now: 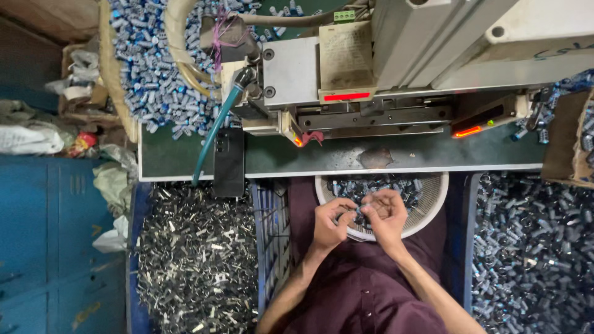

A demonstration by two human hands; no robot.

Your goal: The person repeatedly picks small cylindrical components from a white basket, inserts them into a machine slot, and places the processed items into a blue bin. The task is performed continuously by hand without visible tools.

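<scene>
I pinch a small blue-grey capacitor [359,213] between both hands, the left hand [331,221] and right hand [387,213] closed on it over the white basket [427,213] in my lap, so drops fall back in. The basket sits just under the green tabletop [346,159] edge, close to the machine [371,80]; 2 bins of parts flank me.

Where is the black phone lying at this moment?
In the head view the black phone lies left of centre on the green bench top, hanging over its front edge, beside the teal hose and above the crate of metal clips.
</scene>
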